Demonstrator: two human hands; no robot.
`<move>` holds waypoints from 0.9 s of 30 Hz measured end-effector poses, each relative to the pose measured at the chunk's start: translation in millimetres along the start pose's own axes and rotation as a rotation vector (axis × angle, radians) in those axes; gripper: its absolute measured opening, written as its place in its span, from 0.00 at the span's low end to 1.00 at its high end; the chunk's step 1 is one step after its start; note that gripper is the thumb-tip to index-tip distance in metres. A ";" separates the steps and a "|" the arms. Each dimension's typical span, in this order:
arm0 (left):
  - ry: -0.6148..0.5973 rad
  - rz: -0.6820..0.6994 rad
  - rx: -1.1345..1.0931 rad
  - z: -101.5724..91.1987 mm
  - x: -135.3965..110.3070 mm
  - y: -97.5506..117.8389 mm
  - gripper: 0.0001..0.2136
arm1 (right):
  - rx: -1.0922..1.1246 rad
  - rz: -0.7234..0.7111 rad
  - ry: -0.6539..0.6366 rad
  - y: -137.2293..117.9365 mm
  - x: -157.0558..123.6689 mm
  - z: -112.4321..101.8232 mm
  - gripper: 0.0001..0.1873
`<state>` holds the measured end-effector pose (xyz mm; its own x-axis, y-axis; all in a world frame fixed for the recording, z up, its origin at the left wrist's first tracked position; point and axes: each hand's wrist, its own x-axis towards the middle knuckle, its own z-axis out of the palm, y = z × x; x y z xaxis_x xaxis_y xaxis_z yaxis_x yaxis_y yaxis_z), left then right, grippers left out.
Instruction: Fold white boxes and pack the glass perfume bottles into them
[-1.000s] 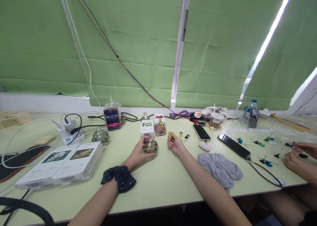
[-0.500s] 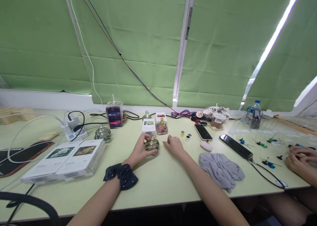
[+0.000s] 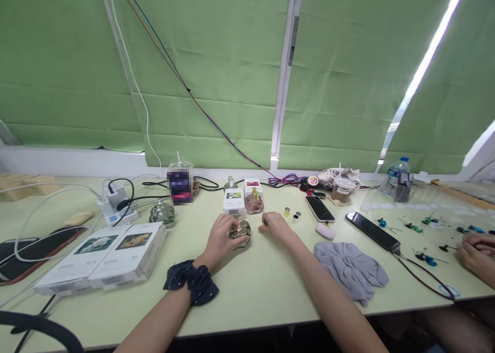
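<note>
My left hand (image 3: 219,238) is wrapped round a small round glass perfume bottle (image 3: 240,231) that stands on the pale green table (image 3: 255,286). A dark scrunchie (image 3: 191,282) sits on that wrist. My right hand (image 3: 275,223) rests on the table just right of the bottle, fingers curled in a pinch; what they hold is hidden. Behind the bottle stand a small white box (image 3: 233,202) and a pink bottle with a gold cap (image 3: 254,202). Two tiny caps (image 3: 291,213) lie to the right of my right hand.
Two white flat boxes (image 3: 104,255) lie at left, with a green round bottle (image 3: 162,213), a power strip (image 3: 116,208) and cables behind. To the right are a phone (image 3: 319,208), a grey cloth (image 3: 350,270) and a black slab (image 3: 373,231). Another person's hands (image 3: 475,247) work at far right.
My right hand held a gold cap up a second ago; it has come down to the table beside the bottle. The left hand has stayed on the bottle.
</note>
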<state>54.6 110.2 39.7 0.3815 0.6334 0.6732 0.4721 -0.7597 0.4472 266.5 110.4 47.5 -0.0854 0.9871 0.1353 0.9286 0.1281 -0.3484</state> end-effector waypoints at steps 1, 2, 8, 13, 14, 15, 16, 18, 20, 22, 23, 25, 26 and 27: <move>0.005 0.010 0.005 0.4 -0.2 0.3 0.13 | 0.014 -0.009 -0.001 1.0 0.7 0.1 0.07; 0.010 0.023 0.013 0.9 -0.5 0.8 0.13 | 0.027 -0.017 0.000 1.9 1.0 0.5 0.07; 0.017 0.161 0.067 6.0 -3.8 5.2 0.14 | 0.292 -0.062 0.056 12.0 0.2 2.3 0.17; -0.005 0.226 0.061 10.4 -6.4 10.9 0.14 | 0.659 0.008 0.150 25.4 1.5 1.1 0.11; -0.012 0.223 0.054 11.1 -6.9 11.8 0.13 | 0.664 0.004 0.172 27.6 1.4 0.5 0.10; -0.015 0.218 0.047 11.8 -7.3 12.5 0.13 | 0.650 -0.013 0.194 29.4 1.0 -0.2 0.09; -0.016 0.210 0.041 12.4 -7.7 13.0 0.13 | 0.625 -0.038 0.212 30.7 0.3 -1.1 0.08; -0.021 0.193 0.029 13.2 -8.6 13.3 0.14 | 0.584 -0.088 0.226 31.5 -1.6 -3.3 0.07; -0.042 0.168 0.017 13.9 -9.8 12.9 0.14 | 0.585 -0.123 0.224 29.8 -3.7 -5.5 0.05; -0.077 0.125 0.010 14.7 -11.7 12.1 0.14 | 0.619 -0.151 0.218 25.9 -5.5 -7.0 0.04; -0.095 0.099 0.009 15.2 -12.8 11.5 0.15 | 0.644 -0.164 0.214 23.3 -6.1 -7.3 0.05; -0.123 0.045 0.017 16.5 -15.2 10.5 0.15 | 0.718 -0.178 0.201 17.6 -7.1 -6.9 0.09; -0.133 0.022 0.023 17.1 -16.2 10.0 0.16 | 0.772 -0.172 0.178 14.8 -7.5 -6.4 0.12; -0.139 0.005 0.028 17.6 -17.2 9.7 0.16 | 0.842 -0.155 0.138 12.2 -8.0 -5.9 0.15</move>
<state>66.5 94.5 22.1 0.4896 0.6453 0.5865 0.4911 -0.7598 0.4261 280.6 103.5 47.6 -0.0938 0.9393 0.3302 0.3289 0.3422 -0.8802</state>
